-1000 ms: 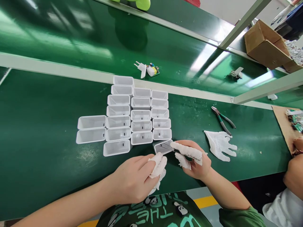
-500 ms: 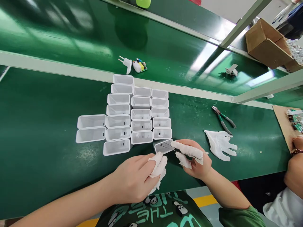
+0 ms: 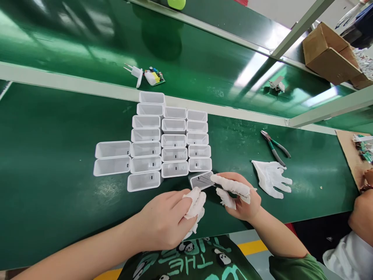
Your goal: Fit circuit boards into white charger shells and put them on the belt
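Grasping a dark tool [image 3: 223, 188], your right hand [image 3: 246, 199] seems probing the askew box [image 3: 197, 185]; next needs steadiness. Left hand's [image 3: 164, 219] grip: cannot tell.

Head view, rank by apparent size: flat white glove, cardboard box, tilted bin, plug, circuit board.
1. Cardboard box
2. Flat white glove
3. Tilted bin
4. Plug and circuit board: too alike to rank

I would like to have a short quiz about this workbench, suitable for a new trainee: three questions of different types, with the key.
1. Which hand holds the thin dark tool?
2. True or false: in the picture, the circuit board lies to the right of the white plug.
3. The pliers have handles coloured: A) red B) green C) yellow

Key: 1. The right hand. 2. True. 3. B.
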`<state>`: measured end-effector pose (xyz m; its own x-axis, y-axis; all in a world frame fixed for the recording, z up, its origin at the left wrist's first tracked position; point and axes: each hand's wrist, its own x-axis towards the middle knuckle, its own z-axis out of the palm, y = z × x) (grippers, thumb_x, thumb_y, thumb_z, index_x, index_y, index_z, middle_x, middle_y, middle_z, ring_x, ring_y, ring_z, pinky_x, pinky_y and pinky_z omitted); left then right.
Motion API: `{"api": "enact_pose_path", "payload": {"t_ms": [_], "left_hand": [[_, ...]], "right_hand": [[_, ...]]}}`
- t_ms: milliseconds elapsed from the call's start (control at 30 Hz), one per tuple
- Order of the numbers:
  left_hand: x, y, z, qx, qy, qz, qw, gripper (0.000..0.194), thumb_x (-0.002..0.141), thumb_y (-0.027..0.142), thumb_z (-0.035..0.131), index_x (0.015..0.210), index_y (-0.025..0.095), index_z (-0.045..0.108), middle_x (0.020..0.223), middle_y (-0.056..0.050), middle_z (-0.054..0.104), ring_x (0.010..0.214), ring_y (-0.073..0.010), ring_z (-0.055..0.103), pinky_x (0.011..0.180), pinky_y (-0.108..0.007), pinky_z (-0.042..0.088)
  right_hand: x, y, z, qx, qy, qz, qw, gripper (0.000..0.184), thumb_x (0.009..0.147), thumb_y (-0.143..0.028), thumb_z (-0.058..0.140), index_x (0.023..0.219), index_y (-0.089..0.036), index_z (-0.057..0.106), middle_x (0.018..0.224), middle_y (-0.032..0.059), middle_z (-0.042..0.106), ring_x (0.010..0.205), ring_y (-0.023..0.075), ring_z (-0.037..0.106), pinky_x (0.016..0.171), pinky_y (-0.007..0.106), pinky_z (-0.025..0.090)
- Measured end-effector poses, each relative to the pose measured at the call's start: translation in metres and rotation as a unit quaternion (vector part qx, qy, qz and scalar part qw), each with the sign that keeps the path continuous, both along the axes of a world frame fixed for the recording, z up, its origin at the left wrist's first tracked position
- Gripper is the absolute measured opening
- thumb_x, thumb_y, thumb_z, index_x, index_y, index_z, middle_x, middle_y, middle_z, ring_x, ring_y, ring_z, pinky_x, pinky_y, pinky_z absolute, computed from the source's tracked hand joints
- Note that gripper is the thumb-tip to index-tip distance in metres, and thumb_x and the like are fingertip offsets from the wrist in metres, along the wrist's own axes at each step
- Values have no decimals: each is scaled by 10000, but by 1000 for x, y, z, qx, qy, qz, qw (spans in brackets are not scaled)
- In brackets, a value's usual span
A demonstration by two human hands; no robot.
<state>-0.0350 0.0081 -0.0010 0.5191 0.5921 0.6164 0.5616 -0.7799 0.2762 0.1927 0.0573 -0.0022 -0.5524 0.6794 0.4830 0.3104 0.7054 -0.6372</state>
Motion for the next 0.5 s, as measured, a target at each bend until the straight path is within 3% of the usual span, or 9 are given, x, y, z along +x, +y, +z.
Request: {"api": "enact_pose_path", "payload": {"t_ms": [500], "left_hand": [[-1,-1,-1,-7,0,-2,1000,271,909,91,475,669,186,557,609,-14,468,619,-180,560,597,-300,594]], "right_hand": [[1,0,0,0,-13,-3,1000,392,910,-82,607,1292,-170,591,1049,161,723,927,242,740,743,350,662]]}}
